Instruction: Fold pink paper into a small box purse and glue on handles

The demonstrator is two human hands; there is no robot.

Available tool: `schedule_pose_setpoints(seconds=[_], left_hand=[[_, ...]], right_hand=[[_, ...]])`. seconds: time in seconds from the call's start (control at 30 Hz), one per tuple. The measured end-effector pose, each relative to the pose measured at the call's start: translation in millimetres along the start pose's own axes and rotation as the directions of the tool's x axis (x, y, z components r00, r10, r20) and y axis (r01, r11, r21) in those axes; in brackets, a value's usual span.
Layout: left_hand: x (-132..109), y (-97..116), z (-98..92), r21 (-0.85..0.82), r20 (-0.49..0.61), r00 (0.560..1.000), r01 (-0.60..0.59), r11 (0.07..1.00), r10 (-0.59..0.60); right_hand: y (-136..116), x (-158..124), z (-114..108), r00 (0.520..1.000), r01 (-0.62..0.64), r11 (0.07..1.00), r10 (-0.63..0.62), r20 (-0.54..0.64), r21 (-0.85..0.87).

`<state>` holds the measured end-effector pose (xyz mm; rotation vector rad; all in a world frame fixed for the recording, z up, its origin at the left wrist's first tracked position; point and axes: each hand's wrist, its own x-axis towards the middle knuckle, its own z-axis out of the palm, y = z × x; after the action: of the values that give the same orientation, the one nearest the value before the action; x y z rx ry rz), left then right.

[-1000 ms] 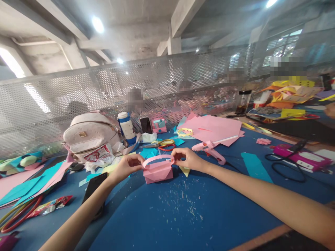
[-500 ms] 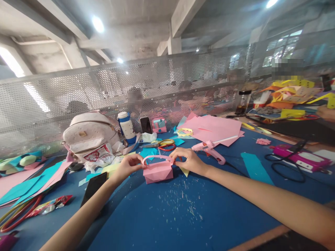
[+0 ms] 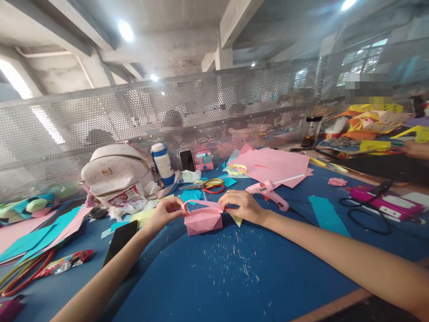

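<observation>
Two fingertip pinches: your left hand [image 3: 166, 211] and right hand [image 3: 241, 206] press the pink strip [image 3: 204, 203] onto the paper box [image 3: 203, 221]; next, hold steady.

Matt pink paper basket [image 3: 203, 220], matt blue table cover [image 3: 214, 277], perforated metal screen [image 3: 134, 116].

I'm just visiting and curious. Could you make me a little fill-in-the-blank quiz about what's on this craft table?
The left hand and the right hand each pinch an end of a paper strip above a small ____ paper box.
The glue gun lies nearest the ____ hand.
The table mat under the box is ____.
The white backpack stands ____ of the bottle.
Missing words: pink; right; blue; left.
</observation>
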<state>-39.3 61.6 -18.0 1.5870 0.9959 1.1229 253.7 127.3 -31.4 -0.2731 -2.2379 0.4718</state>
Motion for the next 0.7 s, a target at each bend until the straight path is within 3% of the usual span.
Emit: schedule_pose_setpoints(seconds=[0.33, 0.7], left_hand=[[0, 8, 6.0, -0.075, -0.092, 0.995, -0.031, 0.997, 0.024], [-2, 10, 15.0, -0.198, -0.128, 0.991, 0.02, 0.98, -0.046]], right_hand=[[-9, 2, 9, 0.977, -0.145, 0.976, 0.167, -0.134, 0.16], [-10, 3, 7, 0.969, -0.117, 0.966, 0.161, -0.186, 0.229]])
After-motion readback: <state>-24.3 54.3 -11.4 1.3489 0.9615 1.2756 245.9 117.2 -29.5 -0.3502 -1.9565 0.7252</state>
